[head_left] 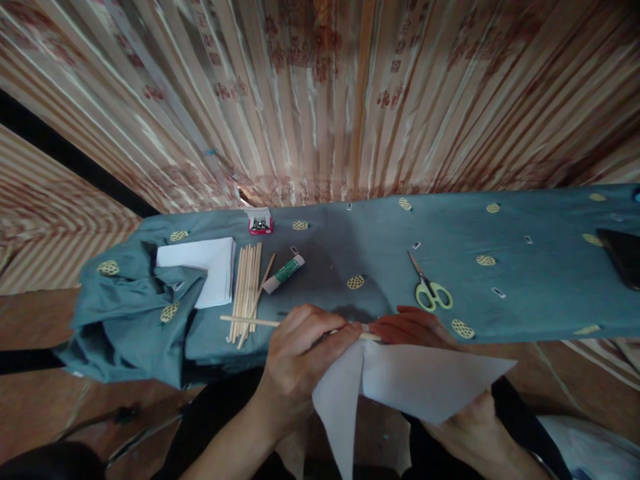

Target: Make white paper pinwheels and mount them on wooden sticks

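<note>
A thin wooden stick runs sideways in my left hand, which is closed round it; its left end sticks out over the table edge. The stick's other end meets the folded white paper, whose pointed flaps spread to the right and downward. My right hand grips this paper near the stick's end, its fingers above the sheet and the wrist below. Much of the right palm is hidden behind the paper. Just past my right fingers, green-handled scissors lie on the cloth.
On the blue-green tablecloth lie a row of wooden sticks, a green and white glue stick and a stack of white paper. A small open box of metal pieces stands behind. A dark phone-like object rests far right.
</note>
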Available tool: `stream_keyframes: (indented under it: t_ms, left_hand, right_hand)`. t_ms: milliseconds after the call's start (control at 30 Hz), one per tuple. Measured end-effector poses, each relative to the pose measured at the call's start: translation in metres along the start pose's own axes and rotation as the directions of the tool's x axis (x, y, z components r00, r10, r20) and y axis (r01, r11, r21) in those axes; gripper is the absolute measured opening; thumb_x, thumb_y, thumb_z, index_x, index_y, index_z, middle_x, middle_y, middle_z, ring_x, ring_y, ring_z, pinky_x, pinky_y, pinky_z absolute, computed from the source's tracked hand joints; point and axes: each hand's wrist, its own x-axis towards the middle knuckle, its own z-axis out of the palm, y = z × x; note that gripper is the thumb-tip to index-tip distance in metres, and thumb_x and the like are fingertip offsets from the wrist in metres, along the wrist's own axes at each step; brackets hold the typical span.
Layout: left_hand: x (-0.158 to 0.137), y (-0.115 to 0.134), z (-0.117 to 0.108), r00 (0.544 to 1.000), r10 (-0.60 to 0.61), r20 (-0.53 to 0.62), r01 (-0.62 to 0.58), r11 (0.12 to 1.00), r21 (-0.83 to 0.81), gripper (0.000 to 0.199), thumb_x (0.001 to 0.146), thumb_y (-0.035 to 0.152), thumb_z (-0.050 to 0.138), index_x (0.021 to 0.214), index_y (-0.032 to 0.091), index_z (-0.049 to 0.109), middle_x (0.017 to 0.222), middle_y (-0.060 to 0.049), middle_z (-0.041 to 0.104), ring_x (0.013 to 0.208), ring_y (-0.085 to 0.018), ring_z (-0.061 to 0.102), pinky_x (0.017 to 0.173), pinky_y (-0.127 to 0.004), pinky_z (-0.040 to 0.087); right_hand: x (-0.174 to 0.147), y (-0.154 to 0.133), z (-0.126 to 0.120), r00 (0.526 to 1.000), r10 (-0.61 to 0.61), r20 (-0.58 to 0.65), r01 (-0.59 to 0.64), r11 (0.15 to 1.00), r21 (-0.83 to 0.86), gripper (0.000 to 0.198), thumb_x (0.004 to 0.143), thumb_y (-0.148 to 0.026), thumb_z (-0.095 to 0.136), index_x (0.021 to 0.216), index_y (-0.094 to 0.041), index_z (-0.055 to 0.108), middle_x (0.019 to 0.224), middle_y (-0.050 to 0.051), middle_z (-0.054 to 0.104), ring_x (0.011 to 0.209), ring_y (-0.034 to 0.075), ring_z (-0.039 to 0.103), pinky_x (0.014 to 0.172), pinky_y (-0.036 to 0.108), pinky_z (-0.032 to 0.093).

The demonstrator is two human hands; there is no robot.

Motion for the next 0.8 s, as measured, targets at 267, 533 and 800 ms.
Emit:
stream_keyframes:
  t_ms: [267,533,800]
  left_hand:
    - [-0.0009,0.0011,-0.0005,1.000,-0.004,0.007,0.004,1.000,-0.009,0.023,0.093,0.020,0.056,0.113,0.017,0.066,0.092,-0.006,0.069,0.082,-0.017,0.059,0.067,-0.031,0.047]
    - [-0.0023,0.0010,0.0004,1.000,-0.010,-0.009,0.010,1.000,-0.015,0.025,0.094,0.019,0.054,0.116,0.020,0.065,0.091,-0.004,0.070,0.082,-0.016,0.059,0.067,-0.030,0.047]
    - [-0.0035,0.0029,0.0005,1.000,0.011,-0.005,-0.011,1.000,-0.020,0.022,0.094,0.018,0.053,0.111,0.013,0.066,0.088,-0.007,0.068,0.079,-0.017,0.056,0.065,-0.031,0.044]
  right_hand:
    - [-0.0055,0.0045,0.0015,0.998,-0.065,0.011,0.064,0.997,0.045,0.035,0.088,-0.019,0.051,0.123,-0.022,0.050,0.110,0.006,0.066,0.106,0.024,0.062,0.101,0.045,0.048]
    - [-0.0039,0.0037,0.0060,0.998,-0.064,-0.009,0.064,0.997,0.046,0.029,0.089,-0.021,0.049,0.117,-0.024,0.055,0.100,0.003,0.070,0.096,0.020,0.065,0.100,0.040,0.049]
    - [-0.0079,0.0051,0.0077,0.999,0.023,0.045,-0.030,0.985,0.171,0.027,0.090,-0.032,0.051,0.116,-0.029,0.057,0.100,0.002,0.071,0.096,0.022,0.066,0.102,0.043,0.048]
